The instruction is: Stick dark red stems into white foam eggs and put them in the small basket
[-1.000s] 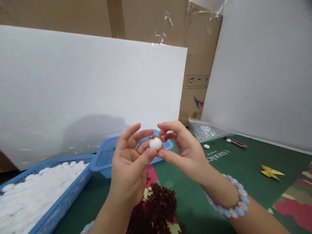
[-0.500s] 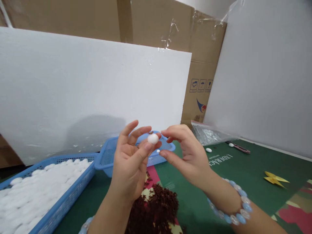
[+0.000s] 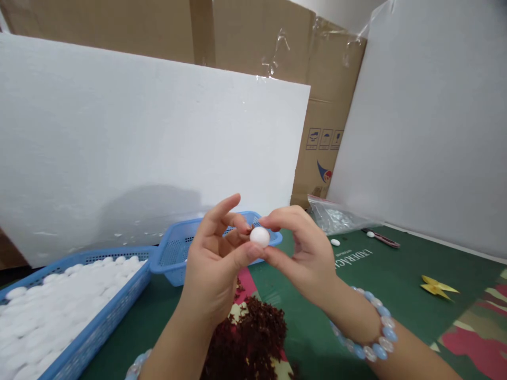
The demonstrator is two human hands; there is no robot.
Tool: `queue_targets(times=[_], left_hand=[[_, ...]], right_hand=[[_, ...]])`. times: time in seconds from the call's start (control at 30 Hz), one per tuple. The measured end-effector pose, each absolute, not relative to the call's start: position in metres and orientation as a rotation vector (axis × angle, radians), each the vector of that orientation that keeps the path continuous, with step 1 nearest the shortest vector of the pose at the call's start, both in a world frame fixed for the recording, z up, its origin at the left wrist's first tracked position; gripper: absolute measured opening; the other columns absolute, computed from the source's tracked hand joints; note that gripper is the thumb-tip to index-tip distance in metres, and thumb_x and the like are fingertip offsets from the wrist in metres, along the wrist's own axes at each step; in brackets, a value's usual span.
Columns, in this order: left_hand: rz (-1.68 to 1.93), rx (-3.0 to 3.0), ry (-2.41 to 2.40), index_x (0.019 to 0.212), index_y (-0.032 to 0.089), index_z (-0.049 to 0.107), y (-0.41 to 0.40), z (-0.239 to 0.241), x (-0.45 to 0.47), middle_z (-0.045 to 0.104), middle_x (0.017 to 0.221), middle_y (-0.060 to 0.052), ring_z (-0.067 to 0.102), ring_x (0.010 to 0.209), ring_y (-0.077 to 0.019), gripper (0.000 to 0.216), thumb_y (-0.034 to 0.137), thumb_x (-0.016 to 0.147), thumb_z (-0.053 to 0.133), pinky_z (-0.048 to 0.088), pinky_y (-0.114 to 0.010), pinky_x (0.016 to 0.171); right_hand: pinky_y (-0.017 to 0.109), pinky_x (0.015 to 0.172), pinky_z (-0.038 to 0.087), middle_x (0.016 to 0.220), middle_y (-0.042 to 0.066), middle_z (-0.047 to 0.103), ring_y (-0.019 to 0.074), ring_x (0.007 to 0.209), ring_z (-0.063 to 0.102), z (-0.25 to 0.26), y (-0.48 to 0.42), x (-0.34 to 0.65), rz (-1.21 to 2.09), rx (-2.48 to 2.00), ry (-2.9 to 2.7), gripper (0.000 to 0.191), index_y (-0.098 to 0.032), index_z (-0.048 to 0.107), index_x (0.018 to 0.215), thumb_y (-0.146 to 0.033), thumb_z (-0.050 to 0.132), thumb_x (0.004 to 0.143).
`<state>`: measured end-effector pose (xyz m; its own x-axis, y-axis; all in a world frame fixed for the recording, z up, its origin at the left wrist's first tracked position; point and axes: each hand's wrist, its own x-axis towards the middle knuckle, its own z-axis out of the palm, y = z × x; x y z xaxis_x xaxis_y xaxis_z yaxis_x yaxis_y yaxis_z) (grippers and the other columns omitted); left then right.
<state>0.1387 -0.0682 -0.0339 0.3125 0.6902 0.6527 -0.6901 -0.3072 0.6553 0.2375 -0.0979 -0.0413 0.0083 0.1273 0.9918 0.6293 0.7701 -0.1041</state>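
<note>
A small smooth white oval ball (image 3: 260, 237) is held up in front of me, between both hands. My left hand (image 3: 216, 253) pinches it with the thumb and bent fingers, and its index finger is raised. My right hand (image 3: 303, 248) closes on the ball's right side with thumb and index fingertip. A tiny brown-red scrap (image 3: 250, 229) shows at the ball's upper left, by my left fingertips. Below the hands lies a heap of dark red-brown shreds (image 3: 261, 338), partly hidden by my left forearm.
A blue basket (image 3: 114, 311) full of white oval balls stands at left. Behind my hands is a second blue basket (image 3: 170, 258). On the right lie a clear plastic bag (image 3: 336, 216), a loose white ball (image 3: 335, 242), tweezers-like tool (image 3: 386, 240) and yellow clip-like piece (image 3: 438, 287).
My right thumb and index finger have come in from the right onto the white ball. The ball has moved slightly right and down in view, still in my left hand.
</note>
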Motion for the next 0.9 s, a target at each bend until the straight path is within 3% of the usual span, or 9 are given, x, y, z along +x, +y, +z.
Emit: queue_targets(times=[0.4, 0.67, 0.77, 0.9], left_hand=[[1.258, 1.295, -0.077, 0.078, 0.021, 0.057, -0.071, -0.034, 0.141, 0.060, 0.070, 0.002, 0.055, 0.061, -0.0089, 0.021, 0.010, 0.061, 0.053, 0.048, -0.014, 0.058], [1.222, 1.325, -0.030, 0.069, 0.020, 0.059, -0.072, -0.036, 0.141, 0.063, 0.066, 0.004, 0.056, 0.063, -0.0074, 0.016, 0.009, 0.057, 0.056, 0.046, -0.010, 0.059], [1.247, 1.329, 0.035, 0.063, 0.021, 0.060, -0.068, -0.037, 0.140, 0.063, 0.061, 0.005, 0.056, 0.060, -0.0064, 0.015, 0.007, 0.057, 0.056, 0.046, -0.009, 0.057], [1.213, 1.386, 0.066, 0.061, 0.021, 0.060, -0.065, -0.038, 0.139, 0.062, 0.059, 0.005, 0.056, 0.058, -0.0061, 0.015, 0.008, 0.056, 0.057, 0.046, -0.010, 0.055]], right_hand=[[0.022, 0.055, 0.040, 0.062, 0.000, 0.047, 0.0092, 0.060, 0.045, -0.037, -0.105, 0.237, -0.634, -0.639, -1.473, 0.010, -0.017, 0.049, 0.069, -0.011, 0.053, 0.062], [0.018, 0.068, 0.043, 0.079, 0.004, 0.054, 0.0091, 0.077, 0.051, -0.039, -0.107, 0.239, -0.532, -0.696, -1.552, 0.014, -0.016, 0.046, 0.076, -0.007, 0.048, 0.066], [0.019, 0.066, 0.046, 0.081, 0.005, 0.058, 0.0096, 0.075, 0.054, -0.035, -0.108, 0.247, -0.433, -0.750, -1.697, 0.017, -0.015, 0.045, 0.083, -0.011, 0.048, 0.067], [0.013, 0.064, 0.044, 0.074, 0.003, 0.061, 0.0071, 0.071, 0.055, -0.026, -0.112, 0.259, -0.519, -0.730, -1.894, 0.011, -0.013, 0.049, 0.077, -0.009, 0.049, 0.066]])
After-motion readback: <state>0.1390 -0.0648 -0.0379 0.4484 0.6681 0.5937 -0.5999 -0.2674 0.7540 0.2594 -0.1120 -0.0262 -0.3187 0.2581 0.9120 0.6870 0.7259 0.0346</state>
